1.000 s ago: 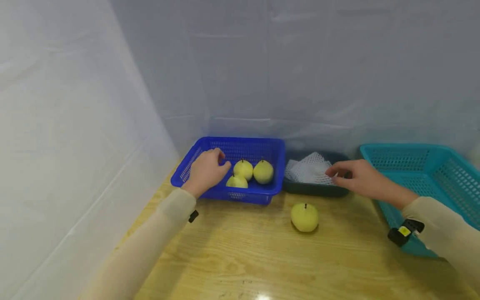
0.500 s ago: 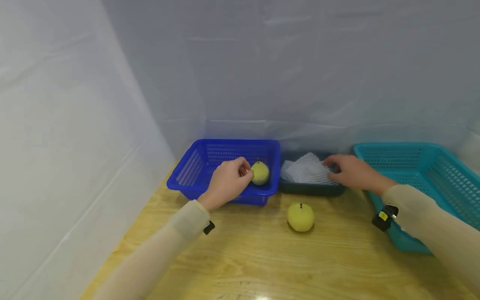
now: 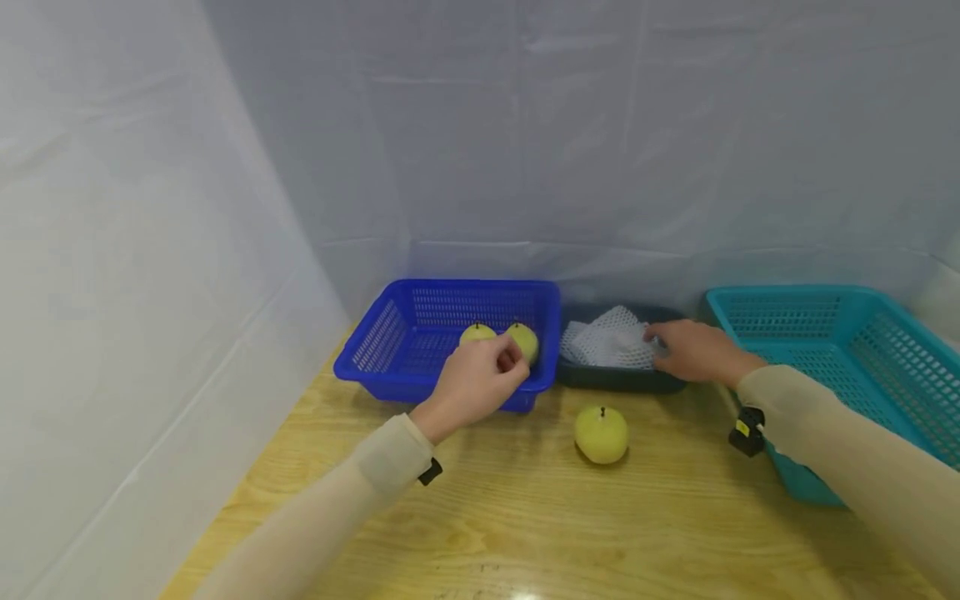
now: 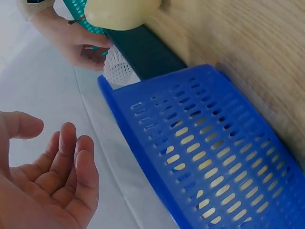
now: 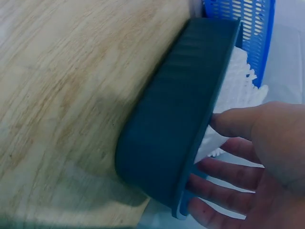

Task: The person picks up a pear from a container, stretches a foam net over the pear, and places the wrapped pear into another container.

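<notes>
cream sleeves reach in from the near side of the bench (image 3: 525, 525): one left sleeve (image 3: 322, 517), one right sleeve (image 3: 847, 450), each with one black wrist device. the right device (image 3: 747, 432) bears a yellow patch, its marking too small to read. nearest on the wood, well inside the edges, one pale yellow pear (image 3: 601, 435) stands stem up. past it come two hands. the left hand (image 3: 472, 383), palm turned right, hangs over the near right corner of the one blue basket (image 3: 390, 387); its fingers curve loosely, thumb apart, holding nothing. the right hand (image 3: 697, 350), palm turned left, leans over the one dark green tray (image 3: 618, 379), thumb and fingers parted and lightly bent beside white foam nets (image 3: 611, 342); whether it touches them cannot be told. the blue basket fills the bench's far left corner, two basket pears (image 3: 477, 332) in sight. the tray sits next to it by the far edge, its nets overlapping too much to count. one teal basket (image 3: 787, 292) stands toward the far right. pale sheeting (image 3: 465, 150) hangs behind.
</notes>
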Tool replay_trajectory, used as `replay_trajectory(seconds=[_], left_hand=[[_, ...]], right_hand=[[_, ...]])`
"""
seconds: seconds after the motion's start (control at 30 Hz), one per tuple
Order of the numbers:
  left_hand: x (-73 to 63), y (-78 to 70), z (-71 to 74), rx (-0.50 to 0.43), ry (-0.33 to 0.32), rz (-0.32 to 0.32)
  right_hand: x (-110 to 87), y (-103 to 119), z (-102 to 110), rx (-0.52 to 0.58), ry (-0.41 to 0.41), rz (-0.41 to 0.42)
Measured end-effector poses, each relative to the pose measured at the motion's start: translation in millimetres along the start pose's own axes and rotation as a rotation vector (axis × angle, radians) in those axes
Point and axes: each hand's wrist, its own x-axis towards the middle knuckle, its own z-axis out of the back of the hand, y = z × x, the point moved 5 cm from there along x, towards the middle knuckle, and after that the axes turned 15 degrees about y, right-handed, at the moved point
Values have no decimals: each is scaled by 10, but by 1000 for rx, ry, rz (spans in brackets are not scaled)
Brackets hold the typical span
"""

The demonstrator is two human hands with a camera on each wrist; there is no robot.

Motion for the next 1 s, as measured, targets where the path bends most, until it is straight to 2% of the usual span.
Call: replay_trajectory(seconds=[0.23,0.47,0.63,0.8,1.0], left_hand=[[-13,-21,-63,9,9,1],[-58,-14,-104,-23,44,-12],[-64,-30,-122,-32,45,-20],[-61,-51,-148,-71,65,-13],[-34,-100,-197,-171,101,-28]], right_hand=[[25,4,-16,-28,-99,30],[-98,85,117,-88,-320,40],[-242,111,242,-52,-438,60],[-417,168,326,43,-461,77],[-631,347,370,160,-463,101]])
